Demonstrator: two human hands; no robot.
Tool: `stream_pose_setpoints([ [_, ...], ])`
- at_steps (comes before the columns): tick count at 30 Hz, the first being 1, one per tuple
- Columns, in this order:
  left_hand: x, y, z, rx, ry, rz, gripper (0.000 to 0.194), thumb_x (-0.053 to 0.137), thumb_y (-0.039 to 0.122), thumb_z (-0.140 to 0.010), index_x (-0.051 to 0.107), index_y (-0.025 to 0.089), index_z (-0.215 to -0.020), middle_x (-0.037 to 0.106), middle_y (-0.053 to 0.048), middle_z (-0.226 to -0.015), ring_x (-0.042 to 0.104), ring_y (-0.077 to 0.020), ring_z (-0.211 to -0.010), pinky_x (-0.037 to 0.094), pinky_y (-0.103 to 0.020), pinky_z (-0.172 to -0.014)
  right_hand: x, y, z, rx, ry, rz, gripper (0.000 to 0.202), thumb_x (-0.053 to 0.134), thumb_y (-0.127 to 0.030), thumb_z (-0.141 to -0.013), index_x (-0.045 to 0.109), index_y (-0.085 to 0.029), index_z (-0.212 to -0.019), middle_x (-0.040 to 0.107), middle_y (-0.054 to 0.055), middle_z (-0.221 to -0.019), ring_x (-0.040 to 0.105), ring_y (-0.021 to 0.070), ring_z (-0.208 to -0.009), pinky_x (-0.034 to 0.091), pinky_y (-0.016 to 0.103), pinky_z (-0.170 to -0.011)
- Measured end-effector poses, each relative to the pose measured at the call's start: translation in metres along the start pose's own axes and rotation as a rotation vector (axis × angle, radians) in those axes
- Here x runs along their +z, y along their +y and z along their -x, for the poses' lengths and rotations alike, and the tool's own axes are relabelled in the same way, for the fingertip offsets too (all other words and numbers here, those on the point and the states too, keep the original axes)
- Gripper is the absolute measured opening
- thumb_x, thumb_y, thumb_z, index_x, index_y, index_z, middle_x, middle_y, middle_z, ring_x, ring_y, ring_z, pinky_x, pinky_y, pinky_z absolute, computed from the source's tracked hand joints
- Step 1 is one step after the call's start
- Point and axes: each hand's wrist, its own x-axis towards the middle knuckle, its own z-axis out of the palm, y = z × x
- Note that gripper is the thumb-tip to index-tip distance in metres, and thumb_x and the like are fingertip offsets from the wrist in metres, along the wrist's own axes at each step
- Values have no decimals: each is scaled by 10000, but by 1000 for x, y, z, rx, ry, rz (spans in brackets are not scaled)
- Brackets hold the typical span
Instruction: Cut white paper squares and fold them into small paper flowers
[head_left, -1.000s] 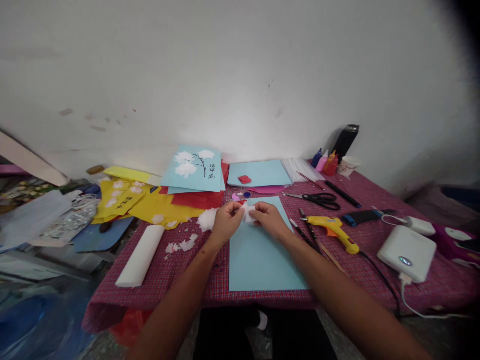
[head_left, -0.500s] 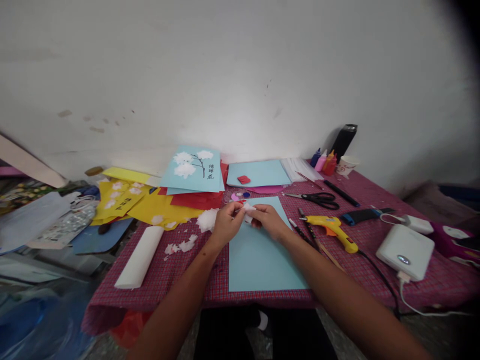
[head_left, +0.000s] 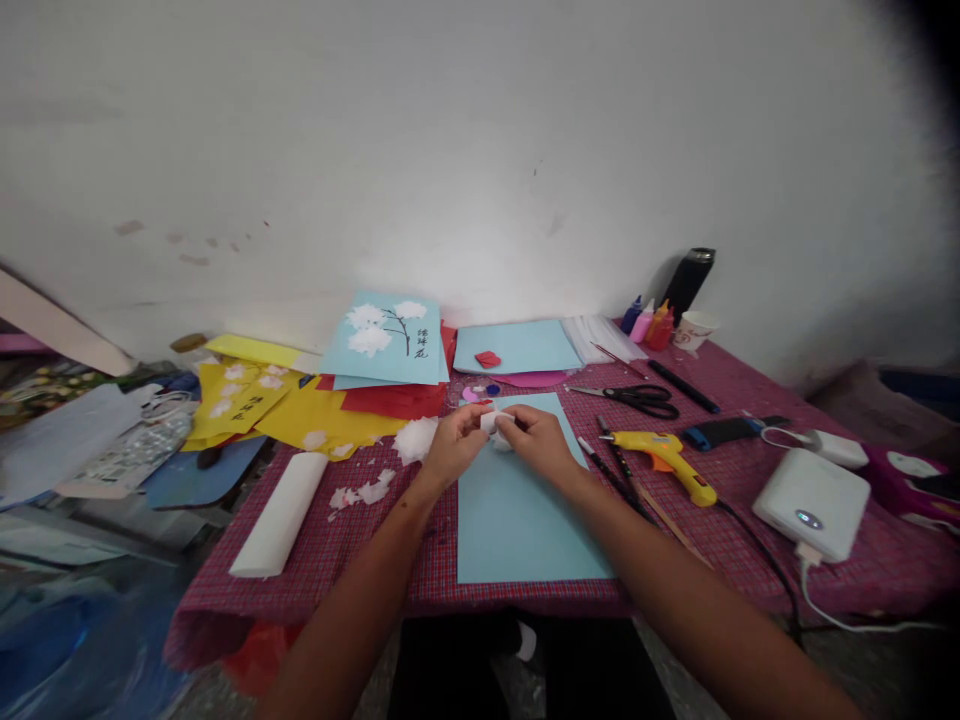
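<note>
A small piece of white paper (head_left: 490,422) is pinched between my two hands, above the far part of a light blue sheet (head_left: 525,520). My left hand (head_left: 457,442) grips its left side with closed fingers. On the right side, the fingers of my right hand (head_left: 536,442) are closed on the same piece. Part of the paper is hidden by the fingers. A pile of white paper bits (head_left: 415,440) lies just left of my left hand, and torn scraps (head_left: 364,493) are nearer the table's front.
A white roll (head_left: 281,515) lies at left, with yellow sheets (head_left: 322,415) behind. A flower picture (head_left: 390,340) stands at the back. Rightward are scissors (head_left: 630,397), a yellow glue gun (head_left: 667,462), paint bottles (head_left: 652,325), a cup (head_left: 694,328) and a white power bank (head_left: 814,500).
Both hands have shifted their fingers slightly on the white paper, which now shows a flatter face between them. The things on the table look unmoved.
</note>
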Motion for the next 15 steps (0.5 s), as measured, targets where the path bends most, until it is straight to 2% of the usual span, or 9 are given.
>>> stream_pose_setpoints([
  [2, 0, -2, -1, -38, 29, -5, 326, 646, 286, -743, 637, 161, -1044, 664, -67, -935, 599, -156, -803, 466, -265, -719, 0, -1, 1, -55, -5, 65, 221, 513, -300, -832, 711, -205, -860, 682, 34, -789, 573, 174, -719, 408, 270, -676],
  [7, 2, -7, -3, -24, 109, -74, 240, 612, 384, -774, 660, 155, -825, 634, -22, -732, 558, -119, -666, 439, -231, -635, 2, -1, 1, -106, -14, 102, 205, 535, -280, -822, 727, -225, -868, 700, 49, -833, 598, 202, -790, 413, 291, -735],
  [10, 1, -6, -3, -7, 147, -101, 240, 585, 388, -789, 645, 157, -761, 610, -6, -673, 539, -110, -627, 421, -220, -607, 2, 0, 1, -55, -7, 17, 227, 529, -315, -829, 733, -218, -851, 696, 36, -791, 598, 192, -730, 420, 278, -687],
  [15, -2, -3, -4, -16, 189, -99, 239, 590, 393, -780, 645, 160, -787, 614, -6, -680, 539, -114, -625, 419, -222, -591, 3, 1, -1, 76, -6, -131, 285, 537, -384, -807, 729, -173, -810, 660, 25, -720, 561, 167, -645, 415, 252, -594],
])
